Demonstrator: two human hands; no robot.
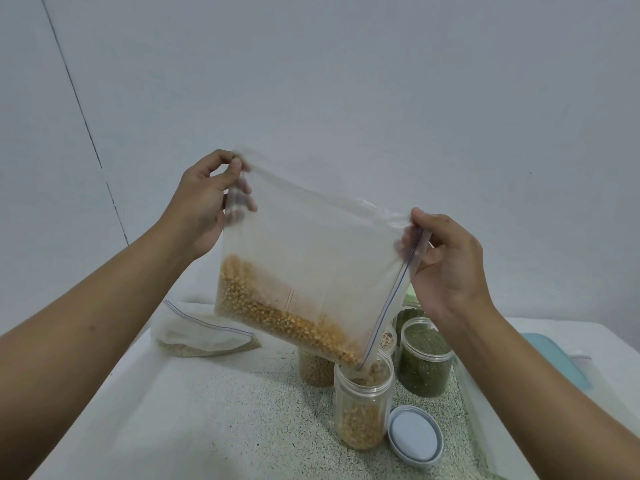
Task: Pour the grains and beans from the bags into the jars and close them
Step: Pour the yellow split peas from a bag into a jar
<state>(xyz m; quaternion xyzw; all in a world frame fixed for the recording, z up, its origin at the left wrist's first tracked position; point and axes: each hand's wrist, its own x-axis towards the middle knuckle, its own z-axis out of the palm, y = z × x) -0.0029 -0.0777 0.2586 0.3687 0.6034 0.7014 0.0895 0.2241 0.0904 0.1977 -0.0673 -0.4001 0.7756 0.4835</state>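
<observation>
A clear zip bag [322, 251] with yellow corn kernels [277, 313] along its lower edge is held tilted above the table. My left hand [204, 206] pinches its upper left corner. My right hand [446, 261] grips the zip edge at the right. The bag's lower corner sits in the mouth of an open clear jar [363, 407], which is partly filled with corn. The jar's grey-rimmed lid [414, 436] lies flat beside it on the right.
An open jar of green beans [424, 362] stands right of the corn jar, with other jars [313, 370] behind, partly hidden. A second zip bag [204, 336] lies at the left on the speckled tabletop [242, 410]. A light blue object [557, 358] rests at the right edge.
</observation>
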